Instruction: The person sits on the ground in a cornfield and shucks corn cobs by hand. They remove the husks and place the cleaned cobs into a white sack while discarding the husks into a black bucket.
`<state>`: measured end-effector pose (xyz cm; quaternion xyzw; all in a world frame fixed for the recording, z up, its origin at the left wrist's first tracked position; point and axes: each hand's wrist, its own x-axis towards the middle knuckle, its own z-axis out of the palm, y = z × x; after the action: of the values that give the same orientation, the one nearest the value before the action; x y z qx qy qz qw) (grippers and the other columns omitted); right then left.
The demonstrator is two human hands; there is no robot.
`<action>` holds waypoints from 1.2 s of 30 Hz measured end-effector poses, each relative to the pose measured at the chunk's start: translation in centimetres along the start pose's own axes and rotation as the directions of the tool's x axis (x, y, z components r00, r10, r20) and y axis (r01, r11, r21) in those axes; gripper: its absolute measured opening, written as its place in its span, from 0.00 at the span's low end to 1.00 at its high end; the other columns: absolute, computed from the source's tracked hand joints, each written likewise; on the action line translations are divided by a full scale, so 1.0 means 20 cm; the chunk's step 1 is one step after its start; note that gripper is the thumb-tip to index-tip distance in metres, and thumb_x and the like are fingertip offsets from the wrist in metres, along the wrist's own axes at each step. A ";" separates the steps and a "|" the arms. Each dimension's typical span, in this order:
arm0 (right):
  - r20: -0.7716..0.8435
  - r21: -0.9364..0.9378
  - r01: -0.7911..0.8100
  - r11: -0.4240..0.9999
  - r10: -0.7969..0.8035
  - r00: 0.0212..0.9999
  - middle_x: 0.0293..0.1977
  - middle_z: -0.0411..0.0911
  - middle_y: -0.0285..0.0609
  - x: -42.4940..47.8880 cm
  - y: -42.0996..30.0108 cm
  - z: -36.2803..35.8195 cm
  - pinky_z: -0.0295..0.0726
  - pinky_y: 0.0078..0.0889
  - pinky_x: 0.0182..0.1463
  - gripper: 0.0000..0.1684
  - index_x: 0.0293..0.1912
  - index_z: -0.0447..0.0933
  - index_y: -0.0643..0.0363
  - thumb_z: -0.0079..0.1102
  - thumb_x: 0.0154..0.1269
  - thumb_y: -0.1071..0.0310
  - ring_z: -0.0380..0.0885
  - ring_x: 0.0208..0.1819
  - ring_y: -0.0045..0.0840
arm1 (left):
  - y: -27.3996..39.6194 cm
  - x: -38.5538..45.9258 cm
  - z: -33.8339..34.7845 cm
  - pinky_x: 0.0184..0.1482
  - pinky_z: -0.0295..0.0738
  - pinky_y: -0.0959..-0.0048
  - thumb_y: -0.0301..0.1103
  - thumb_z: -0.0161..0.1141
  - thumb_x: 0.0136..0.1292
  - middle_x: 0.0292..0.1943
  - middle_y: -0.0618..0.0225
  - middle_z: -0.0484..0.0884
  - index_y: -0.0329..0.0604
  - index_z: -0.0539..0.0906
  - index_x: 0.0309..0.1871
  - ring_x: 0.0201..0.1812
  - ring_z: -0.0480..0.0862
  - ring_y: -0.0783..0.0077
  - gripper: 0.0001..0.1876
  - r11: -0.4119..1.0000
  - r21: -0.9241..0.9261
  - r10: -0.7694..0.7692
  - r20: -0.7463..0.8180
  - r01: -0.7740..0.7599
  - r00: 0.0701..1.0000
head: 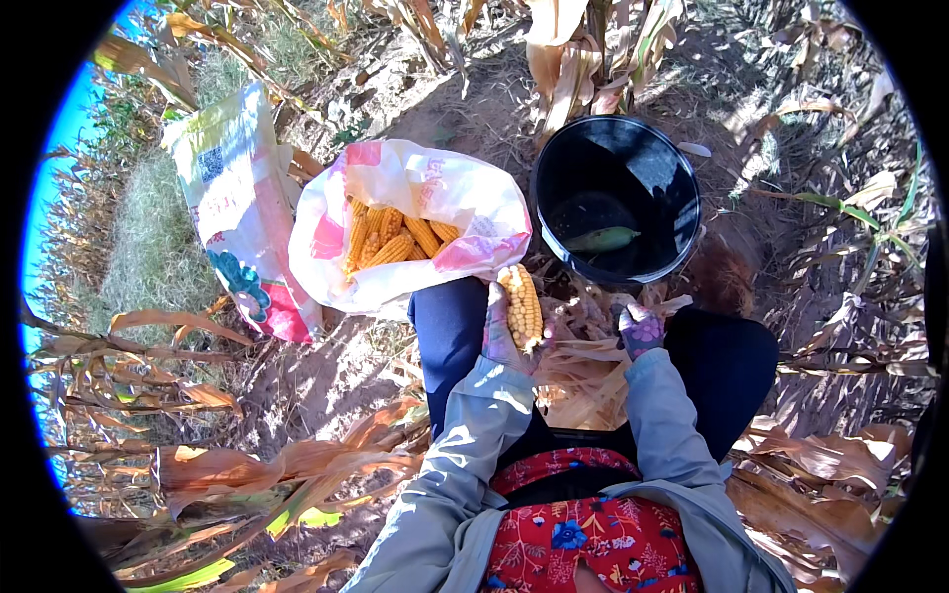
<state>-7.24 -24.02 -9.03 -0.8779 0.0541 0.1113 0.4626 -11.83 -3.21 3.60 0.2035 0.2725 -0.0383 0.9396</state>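
My left hand (pixel 504 333), in a patterned glove, is closed around a husked ear of corn (pixel 523 305) with pale yellow kernels. Its tip is beside the rim of an open woven plastic sack (pixel 482 178), inside which several orange-yellow corn ears (pixel 393 241) lie. Just below the black bucket (pixel 552 256), my right hand (pixel 640 331) wears a flower-print glove, fingers bent. Pale husk strips touch or lie close to it, and whether it grips any is unclear. Inside the bucket rests one ear in its green husk (pixel 604 239).
A second printed sack (pixel 245 215) lies flat left of the open one. Stripped husks (pixel 582 378) are heaped between my knees. Dry corn stalks (pixel 578 67) stand beyond the bucket, and more dry leaves (pixel 245 471) reach in from the lower left. Brown corn silk (pixel 723 278) lies right of the bucket.
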 end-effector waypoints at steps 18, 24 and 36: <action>-0.117 0.032 0.229 0.973 -0.224 0.968 0.23 0.74 0.35 0.26 -0.48 -0.35 0.72 0.20 0.25 0.09 0.35 0.74 0.60 0.52 0.56 0.65 0.72 0.21 0.17 | 0.31 0.43 0.15 0.33 0.73 0.72 0.49 0.48 0.58 0.35 0.57 0.76 0.37 0.69 0.48 0.32 0.76 0.66 0.24 0.943 0.333 -0.084 0.282 -0.015 0.956; 0.344 -0.559 0.373 0.741 -0.202 0.917 0.35 0.74 0.49 0.88 -0.42 -0.29 0.70 0.36 0.44 0.17 0.39 0.73 0.58 0.56 0.50 0.59 0.73 0.39 0.39 | 0.23 0.61 0.02 0.33 0.70 0.74 0.47 0.50 0.58 0.35 0.59 0.76 0.38 0.70 0.47 0.32 0.76 0.68 0.22 0.922 0.382 -0.102 0.082 0.063 0.991; 0.262 -0.857 0.148 0.493 0.170 0.950 0.54 0.62 0.45 1.37 0.29 0.24 0.65 0.41 0.54 0.29 0.54 0.62 0.47 0.52 0.50 0.60 0.62 0.56 0.38 | 0.27 0.65 0.16 0.32 0.71 0.77 0.38 0.51 0.60 0.33 0.59 0.77 0.35 0.70 0.48 0.29 0.77 0.73 0.17 0.939 0.318 -0.117 -0.053 0.128 0.992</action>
<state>17.41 -23.07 -23.09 -0.9607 -0.0774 0.2634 -0.0410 1.76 1.01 1.12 0.3368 0.2904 -0.1368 0.8851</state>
